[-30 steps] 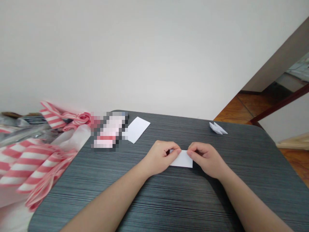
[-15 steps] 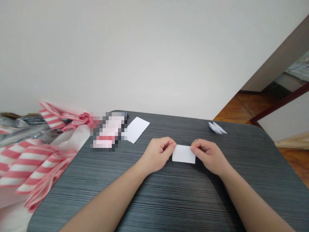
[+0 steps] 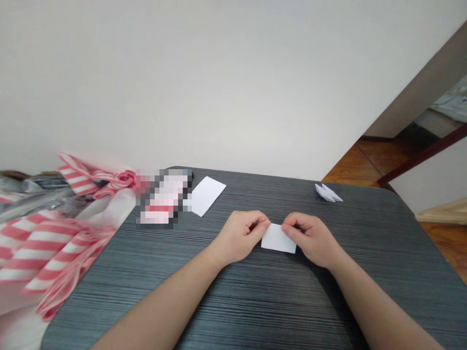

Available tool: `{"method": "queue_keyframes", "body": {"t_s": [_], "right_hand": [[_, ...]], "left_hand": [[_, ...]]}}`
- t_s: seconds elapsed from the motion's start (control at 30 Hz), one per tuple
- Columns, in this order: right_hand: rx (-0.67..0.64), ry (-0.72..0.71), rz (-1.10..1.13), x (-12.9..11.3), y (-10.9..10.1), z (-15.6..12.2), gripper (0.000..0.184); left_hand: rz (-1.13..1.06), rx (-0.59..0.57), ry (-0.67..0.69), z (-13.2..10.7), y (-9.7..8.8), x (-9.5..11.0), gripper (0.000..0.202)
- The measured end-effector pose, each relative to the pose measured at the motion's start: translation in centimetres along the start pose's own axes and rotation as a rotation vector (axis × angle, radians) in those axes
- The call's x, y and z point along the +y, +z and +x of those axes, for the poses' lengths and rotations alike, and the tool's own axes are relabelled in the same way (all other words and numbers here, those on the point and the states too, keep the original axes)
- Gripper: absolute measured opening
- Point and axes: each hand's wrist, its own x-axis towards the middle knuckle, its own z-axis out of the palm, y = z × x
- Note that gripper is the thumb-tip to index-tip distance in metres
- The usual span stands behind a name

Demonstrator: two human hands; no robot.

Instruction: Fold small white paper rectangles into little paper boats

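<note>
A small white paper rectangle (image 3: 277,239) lies between my two hands over the dark striped table (image 3: 233,291). My left hand (image 3: 241,237) pinches its left upper corner with curled fingers. My right hand (image 3: 313,238) pinches its right side, thumb and fingers closed on the paper. The paper sits slightly tilted, its lower edge near the tabletop.
A flat white paper sheet (image 3: 206,195) lies at the table's far left. A small folded white paper shape (image 3: 328,193) sits at the far right corner. Red-and-white striped bags (image 3: 54,243) pile up left of the table. A blurred-out object (image 3: 164,198) lies by the sheet.
The hands spread apart and raised the paper half a second ago; now they have come closer together again and the paper is lower and tilted.
</note>
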Motion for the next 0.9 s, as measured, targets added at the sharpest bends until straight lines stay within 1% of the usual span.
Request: {"method": "queue_keyframes", "body": {"t_s": [0.07, 0.23, 0.4, 0.57, 0.63, 0.7, 0.8, 0.9], "right_hand": [[0.007, 0.003, 0.006, 0.13, -0.07, -0.02, 0.017], [0.052, 0.040, -0.022, 0.53, -0.50, -0.08, 0.023], [0.095, 0.073, -0.011, 0.72, -0.54, -0.09, 0.024], [0.126, 0.064, 0.043, 0.92, -0.58, -0.11, 0.023], [0.147, 0.058, 0.004, 0.95, -0.71, -0.12, 0.023], [0.134, 0.047, -0.038, 0.90, -0.83, -0.12, 0.021], [0.030, 0.003, -0.070, 0.63, -0.87, -0.09, 0.020], [-0.061, -0.041, -0.072, 0.28, -0.66, 0.02, 0.019]], "left_hand": [[-0.001, 0.013, -0.006, 0.01, -0.01, -0.07, 0.026], [0.008, 0.089, -0.050, 0.09, -0.04, -0.20, 0.028], [-0.018, 0.103, -0.073, 0.13, -0.07, -0.26, 0.030], [-0.064, 0.123, -0.092, 0.11, -0.04, -0.59, 0.029], [-0.072, 0.100, -0.086, 0.09, 0.00, -0.66, 0.027], [-0.092, 0.058, -0.069, 0.05, 0.02, -0.64, 0.026], [-0.126, -0.002, -0.038, -0.04, 0.01, -0.40, 0.029], [-0.084, -0.088, 0.009, -0.09, -0.05, 0.02, 0.028]]}}
